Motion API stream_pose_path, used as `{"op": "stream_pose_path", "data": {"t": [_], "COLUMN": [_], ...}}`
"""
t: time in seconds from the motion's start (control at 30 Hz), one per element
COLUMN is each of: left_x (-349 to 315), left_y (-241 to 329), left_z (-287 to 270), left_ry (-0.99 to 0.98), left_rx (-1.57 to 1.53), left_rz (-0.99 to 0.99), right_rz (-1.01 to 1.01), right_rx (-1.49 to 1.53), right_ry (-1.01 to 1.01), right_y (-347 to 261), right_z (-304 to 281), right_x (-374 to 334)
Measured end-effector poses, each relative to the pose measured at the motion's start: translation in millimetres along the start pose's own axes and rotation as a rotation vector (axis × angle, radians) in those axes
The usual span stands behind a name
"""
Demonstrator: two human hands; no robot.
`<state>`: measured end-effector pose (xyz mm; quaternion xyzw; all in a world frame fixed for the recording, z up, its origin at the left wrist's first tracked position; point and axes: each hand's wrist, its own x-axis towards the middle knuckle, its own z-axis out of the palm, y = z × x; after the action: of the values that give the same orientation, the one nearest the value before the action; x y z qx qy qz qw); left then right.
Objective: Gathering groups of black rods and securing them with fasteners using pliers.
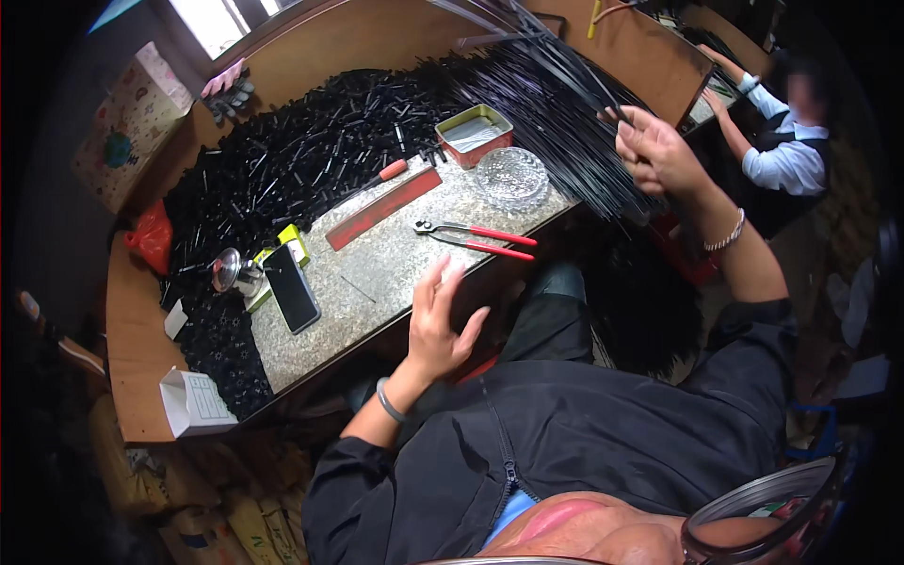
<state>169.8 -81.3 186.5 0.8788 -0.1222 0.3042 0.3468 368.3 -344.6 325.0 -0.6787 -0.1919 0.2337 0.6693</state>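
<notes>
My right hand (654, 149) is raised at the right end of the bench, its fingers pinched on thin black rods from a long bundle of black rods (556, 104) that fans across the bench's far right. My left hand (438, 320) hovers open, fingers spread, over the front edge of the speckled stone slab (377, 259), holding nothing. Red-handled pincers (476, 237) lie on the slab just beyond the left hand.
A heap of short black pieces (282, 160) covers the bench's back and left. On the slab lie a red flat bar (381, 207), a glass ashtray (511, 177), a red tin (474, 132), a black phone (291, 287). Another person (786, 141) sits far right.
</notes>
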Motion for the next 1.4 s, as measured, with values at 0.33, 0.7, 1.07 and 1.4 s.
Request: {"op": "stream_pose_path", "data": {"t": [0.33, 0.7, 1.07, 1.4], "left_x": [143.1, 109.0, 94.8, 92.6], "left_y": [-22.7, -21.0, -44.2, -55.6], "left_z": [-60.2, -91.7, -115.4, -126.2], "left_ry": [0.253, 0.382, 0.457, 0.579], "left_rx": [-0.016, -0.743, -0.586, -0.824], "left_rz": [-0.141, -0.224, -0.218, -0.265], "right_rz": [-0.172, 0.152, 0.176, -0.066], "right_rx": [-0.034, 0.159, 0.035, -0.067], "right_ry": [-0.395, -0.656, -0.627, -0.192], "right_y": [32.4, 47.7, 78.7, 102.4], "right_z": [101.7, 130.2, 92.7, -0.1], "right_x": [-38.9, -30.0, -41.6, -65.7]}}
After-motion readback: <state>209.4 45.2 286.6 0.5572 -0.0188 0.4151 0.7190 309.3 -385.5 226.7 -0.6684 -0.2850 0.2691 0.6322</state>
